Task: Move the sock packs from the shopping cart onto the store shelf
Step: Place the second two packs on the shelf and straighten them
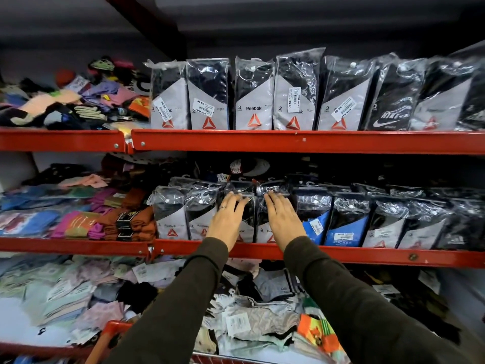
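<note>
Black-and-grey Reebok sock packs in clear plastic stand upright in a row on the middle red shelf. My left hand lies flat against the front of one pack, fingers stretched out, a ring on one finger. My right hand presses flat on the neighbouring pack. Neither hand is closed around anything. The red rim of the shopping cart shows at the bottom, under my forearms; what lies inside it is hidden.
A second row of Reebok and Nike packs fills the upper shelf. Blue Jockey packs stand right of my hands. Loose coloured socks are piled at the left, and a heap of mixed socks covers the bottom shelf.
</note>
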The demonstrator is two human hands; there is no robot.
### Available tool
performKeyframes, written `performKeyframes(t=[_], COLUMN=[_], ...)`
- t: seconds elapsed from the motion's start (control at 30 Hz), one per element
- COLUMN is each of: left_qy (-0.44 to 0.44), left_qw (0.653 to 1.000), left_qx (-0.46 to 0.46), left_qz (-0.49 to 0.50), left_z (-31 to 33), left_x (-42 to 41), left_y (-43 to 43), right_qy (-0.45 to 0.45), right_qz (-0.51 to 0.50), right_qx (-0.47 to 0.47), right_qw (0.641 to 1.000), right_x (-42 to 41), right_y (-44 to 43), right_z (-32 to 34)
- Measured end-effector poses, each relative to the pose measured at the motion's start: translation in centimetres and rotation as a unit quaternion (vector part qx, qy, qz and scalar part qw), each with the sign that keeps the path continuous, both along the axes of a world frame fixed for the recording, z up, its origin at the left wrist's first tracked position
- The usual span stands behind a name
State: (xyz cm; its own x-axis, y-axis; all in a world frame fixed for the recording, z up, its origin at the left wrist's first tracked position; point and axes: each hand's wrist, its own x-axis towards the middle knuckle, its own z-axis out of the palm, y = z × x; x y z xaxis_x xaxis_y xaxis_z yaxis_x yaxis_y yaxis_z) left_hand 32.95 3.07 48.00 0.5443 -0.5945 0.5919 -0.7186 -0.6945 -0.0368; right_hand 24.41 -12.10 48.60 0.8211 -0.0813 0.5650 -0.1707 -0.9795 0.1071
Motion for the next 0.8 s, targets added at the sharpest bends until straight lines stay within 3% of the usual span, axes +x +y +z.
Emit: performKeyframes(t=[0.3,0.53,0.67,0.8], left_qy=[-0.006,-0.015,-0.001,0.007], left_qw=[0.994,1.0,0.998,0.991], left_qx=[0.036,0.003,0.041,0.12], left_qz=[0.102,0.014,-0.056,-0.063], left_z=[0.4,2.1,3.4,4.1], left_x=[-1.7,-4.6,-6.4,-8.0], left_y=[-0.1,-3.2,-7.8,-12.4], right_qy=[0.0,-0.034,-0.003,0.027], right_qz=[-0.001,-0.022,-0.069,-0.113], right_qx=[-0.049,-0.005,-0.01,0.001], right_qw=[0.999,0.999,0.998,0.993], right_x=[-1.4,-4.7,-7.2,-9.5], right_y=[-0.9,-4.8,-8.6,-13.0], right_z=[0.1,2.3,3.3,3.6])
